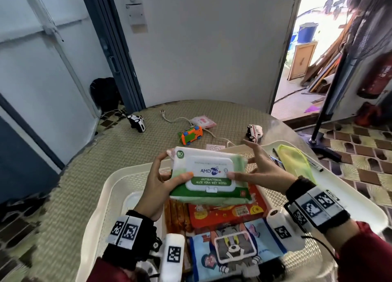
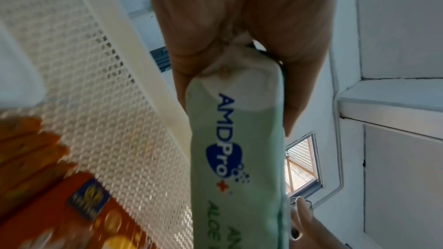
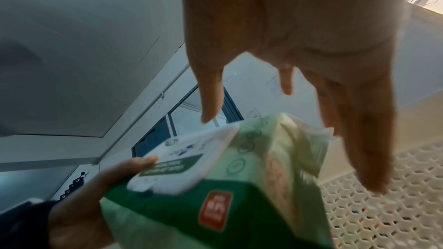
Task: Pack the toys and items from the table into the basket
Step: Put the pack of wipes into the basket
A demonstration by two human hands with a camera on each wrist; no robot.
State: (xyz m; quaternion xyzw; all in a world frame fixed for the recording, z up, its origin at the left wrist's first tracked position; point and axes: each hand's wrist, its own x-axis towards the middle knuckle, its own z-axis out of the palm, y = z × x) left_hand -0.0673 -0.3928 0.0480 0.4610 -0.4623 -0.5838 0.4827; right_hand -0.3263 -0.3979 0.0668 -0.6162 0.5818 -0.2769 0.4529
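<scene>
A green-and-white pack of wet wipes [image 1: 209,173] hovers over the cream perforated basket [image 1: 110,188]. My left hand [image 1: 169,169] grips its left end, thumb on top and fingers underneath. The left wrist view shows that grip on the pack's end [image 2: 237,158]. My right hand [image 1: 250,163] is at the pack's right end with fingers spread and straight; only the thumb touches the lid. In the right wrist view these fingers [image 3: 359,139] hang loose above the pack [image 3: 239,177]. Inside the basket lie a red packet [image 1: 229,211], a cartoon-printed wipes pack [image 1: 233,247] and orange stick packs [image 1: 176,214].
On the woven-covered table [image 1: 84,175] behind the basket lie a black-and-white toy car [image 1: 137,122], an orange-and-green toy car [image 1: 191,134], a white toy car [image 1: 255,133], a pink packet [image 1: 203,121] and a white cable [image 1: 176,119]. A yellow-green pouch [image 1: 294,161] lies at the right.
</scene>
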